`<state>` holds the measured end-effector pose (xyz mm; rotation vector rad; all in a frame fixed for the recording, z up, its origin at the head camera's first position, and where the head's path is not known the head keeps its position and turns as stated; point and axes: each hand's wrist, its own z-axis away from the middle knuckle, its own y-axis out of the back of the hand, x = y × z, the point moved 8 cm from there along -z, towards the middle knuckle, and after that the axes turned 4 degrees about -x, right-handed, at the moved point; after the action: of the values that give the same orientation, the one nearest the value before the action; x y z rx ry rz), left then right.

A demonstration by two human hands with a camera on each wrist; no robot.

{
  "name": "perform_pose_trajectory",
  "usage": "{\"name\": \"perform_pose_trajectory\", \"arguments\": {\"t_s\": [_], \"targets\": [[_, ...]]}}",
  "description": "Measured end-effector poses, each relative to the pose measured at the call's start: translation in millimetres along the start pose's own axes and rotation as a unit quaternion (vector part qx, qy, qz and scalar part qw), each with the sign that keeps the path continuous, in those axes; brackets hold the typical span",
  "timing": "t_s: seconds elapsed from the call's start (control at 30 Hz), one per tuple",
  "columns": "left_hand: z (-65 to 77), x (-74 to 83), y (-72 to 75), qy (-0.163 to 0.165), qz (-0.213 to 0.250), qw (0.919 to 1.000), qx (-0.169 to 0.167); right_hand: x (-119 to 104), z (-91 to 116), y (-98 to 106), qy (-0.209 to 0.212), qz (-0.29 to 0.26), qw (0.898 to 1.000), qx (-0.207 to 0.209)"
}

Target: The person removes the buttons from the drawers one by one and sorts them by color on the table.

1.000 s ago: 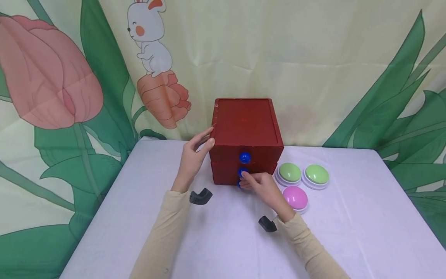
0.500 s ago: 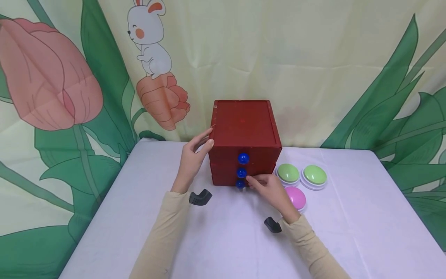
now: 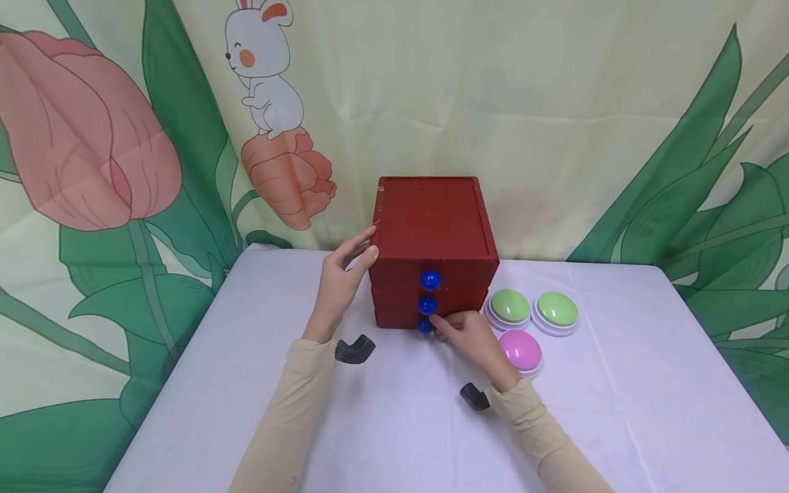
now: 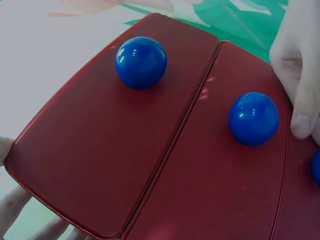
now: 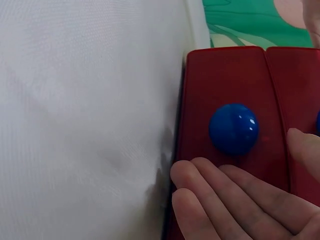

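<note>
A dark red drawer box (image 3: 431,219) stands on the table, its drawers closed. Down its front run a top blue knob (image 3: 431,280), a middle blue knob (image 3: 427,305) and a bottom blue knob (image 3: 424,325). My left hand (image 3: 342,270) rests against the box's left side, fingers and thumb extended along the edge. Close to the bottom knob is my right hand (image 3: 471,339). In the right wrist view its loosely extended fingers (image 5: 235,200) lie just beside the bottom knob (image 5: 234,129), with the thumb on the other side and a gap around the knob.
Right of the box sit two green-topped round push lights (image 3: 510,306) (image 3: 557,309) and a pink-topped one (image 3: 520,350), close by my right hand. A white cloth covers the table (image 3: 394,431). Behind hangs a printed curtain (image 3: 524,123).
My right hand leaves the middle knob, draws back a little to the right, then comes in beside the bottom knob. The left hand keeps its place on the box.
</note>
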<state>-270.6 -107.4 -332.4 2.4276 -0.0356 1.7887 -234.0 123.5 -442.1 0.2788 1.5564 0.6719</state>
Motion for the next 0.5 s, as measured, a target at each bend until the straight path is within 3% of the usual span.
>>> {"name": "perform_pose_trajectory", "arguments": {"t_s": [0.2, 0.37, 0.5], "targets": [[1.5, 1.3, -0.9, 0.004, -0.003, 1.0, -0.001, 3, -4, -11, -0.003, -0.017, 1.0, -0.025], [5.6, 15.8, -3.3, 0.012, -0.003, 0.9999, -0.005, 2, -6, -13, -0.01, -0.007, 1.0, -0.018], [4.5, 15.1, -2.3, 0.004, -0.009, 0.9999, -0.001, 1, -8, -13, -0.004, -0.002, 1.0, -0.01]]}}
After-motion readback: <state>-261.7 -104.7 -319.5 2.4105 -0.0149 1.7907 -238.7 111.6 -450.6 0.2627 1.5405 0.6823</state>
